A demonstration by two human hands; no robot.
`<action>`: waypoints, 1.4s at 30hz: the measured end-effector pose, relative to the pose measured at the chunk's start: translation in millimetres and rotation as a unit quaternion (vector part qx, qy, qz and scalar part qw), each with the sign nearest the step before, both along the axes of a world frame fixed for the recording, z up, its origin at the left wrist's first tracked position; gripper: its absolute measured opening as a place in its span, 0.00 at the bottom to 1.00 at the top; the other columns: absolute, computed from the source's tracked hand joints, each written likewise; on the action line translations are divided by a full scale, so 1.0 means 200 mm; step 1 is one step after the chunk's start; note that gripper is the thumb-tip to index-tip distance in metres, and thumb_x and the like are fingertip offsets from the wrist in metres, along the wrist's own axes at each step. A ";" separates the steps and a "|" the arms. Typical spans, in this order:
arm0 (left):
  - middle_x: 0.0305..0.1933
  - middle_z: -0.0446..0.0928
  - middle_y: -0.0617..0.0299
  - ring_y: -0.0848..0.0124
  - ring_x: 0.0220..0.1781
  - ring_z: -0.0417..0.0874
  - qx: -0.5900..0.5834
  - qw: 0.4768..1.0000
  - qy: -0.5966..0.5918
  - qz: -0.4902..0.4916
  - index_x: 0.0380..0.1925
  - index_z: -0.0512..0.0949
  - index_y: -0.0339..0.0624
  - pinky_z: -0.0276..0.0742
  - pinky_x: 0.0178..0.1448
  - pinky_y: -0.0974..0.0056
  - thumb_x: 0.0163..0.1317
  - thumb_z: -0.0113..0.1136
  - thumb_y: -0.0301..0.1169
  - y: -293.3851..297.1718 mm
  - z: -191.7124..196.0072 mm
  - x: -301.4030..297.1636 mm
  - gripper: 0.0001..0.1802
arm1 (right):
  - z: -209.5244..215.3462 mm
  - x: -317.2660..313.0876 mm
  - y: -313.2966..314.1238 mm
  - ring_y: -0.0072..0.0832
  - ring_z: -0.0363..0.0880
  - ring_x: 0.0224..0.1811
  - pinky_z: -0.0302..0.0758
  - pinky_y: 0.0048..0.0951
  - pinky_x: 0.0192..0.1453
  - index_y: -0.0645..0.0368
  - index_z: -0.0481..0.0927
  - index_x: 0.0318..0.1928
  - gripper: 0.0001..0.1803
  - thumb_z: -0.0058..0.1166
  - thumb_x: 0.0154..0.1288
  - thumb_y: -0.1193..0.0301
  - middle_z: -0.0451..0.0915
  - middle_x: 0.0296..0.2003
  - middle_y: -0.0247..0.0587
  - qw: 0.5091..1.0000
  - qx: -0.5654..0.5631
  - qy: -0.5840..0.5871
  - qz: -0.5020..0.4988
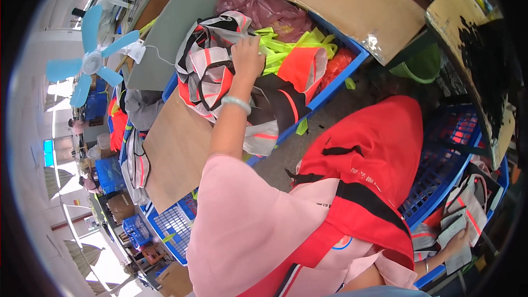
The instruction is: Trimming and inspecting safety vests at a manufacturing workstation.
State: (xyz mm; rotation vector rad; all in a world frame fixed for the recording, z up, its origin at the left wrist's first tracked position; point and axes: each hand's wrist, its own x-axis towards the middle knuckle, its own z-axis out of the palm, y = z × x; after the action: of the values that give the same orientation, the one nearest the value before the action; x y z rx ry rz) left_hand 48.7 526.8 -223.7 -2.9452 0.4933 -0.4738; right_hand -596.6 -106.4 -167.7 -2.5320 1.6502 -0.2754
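- Grey cloth pieces [219, 55] look matt and creased.
- A pink plastic bag [256, 6] shines, crinkled.
- Smooth, hard plastic forms the blue crate [342, 81].
- A pale bangle [236, 103] gleams.
- The red apron [374, 137] is matt cloth.

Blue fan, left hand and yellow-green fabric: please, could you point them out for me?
Blue fan [92, 62], head view: central hub.
Left hand [248, 57], head view: back of the hand.
Yellow-green fabric [281, 50], head view: crumpled middle.

We note grey fabric pieces [219, 55] with black panels and neon-coral stripes, neon-yellow strips [275, 61], a mauve plastic bag [256, 6], a blue crate [340, 81], plain tan cardboard [176, 148], a red apron [379, 124] banded black, pale-pink sleeve [236, 214] and light-blue fan blades [91, 28].
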 end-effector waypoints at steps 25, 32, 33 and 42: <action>0.55 0.75 0.57 0.71 0.53 0.76 -0.637 0.581 0.412 -0.295 0.57 0.71 0.34 0.71 0.60 0.66 0.66 0.49 0.24 -1.09 0.89 -0.38 0.19 | 0.48 1.96 1.04 0.38 0.68 0.62 0.62 0.34 0.67 0.61 0.66 0.63 0.37 0.63 0.51 0.68 0.69 0.60 0.47 0.715 0.223 -0.463 0.474; 0.51 0.76 0.58 0.68 0.51 0.78 -0.673 0.359 0.633 -0.131 0.57 0.69 0.36 0.72 0.60 0.63 0.70 0.43 0.33 -1.44 0.69 -0.49 0.19 | 0.57 1.85 0.98 0.29 0.77 0.37 0.70 0.30 0.53 0.64 0.79 0.44 0.14 0.53 0.66 0.66 0.80 0.32 0.40 0.731 0.283 -0.494 0.375; 0.53 0.75 0.57 0.68 0.54 0.76 -0.652 0.366 0.640 -0.174 0.58 0.68 0.36 0.70 0.62 0.62 0.71 0.41 0.35 -1.53 0.80 -0.48 0.21 | 0.59 1.81 0.93 0.22 0.76 0.33 0.73 0.26 0.47 0.65 0.79 0.44 0.14 0.52 0.67 0.65 0.80 0.29 0.36 0.733 0.353 -0.479 0.330; 0.48 0.78 0.54 0.68 0.50 0.78 -0.247 0.720 0.277 -0.586 0.51 0.74 0.32 0.72 0.53 0.64 0.60 0.62 0.37 -2.07 1.22 -0.52 0.24 | 0.66 1.81 0.67 0.13 0.73 0.36 0.72 0.19 0.39 0.66 0.78 0.46 0.17 0.52 0.69 0.63 0.79 0.35 0.29 0.630 0.492 -0.536 0.270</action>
State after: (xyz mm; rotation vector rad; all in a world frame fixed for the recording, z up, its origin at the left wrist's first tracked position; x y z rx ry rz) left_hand -55.9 113.7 20.7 -2.6887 2.6978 0.3329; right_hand -235.1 27.1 -34.8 -1.3001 0.2901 -0.4846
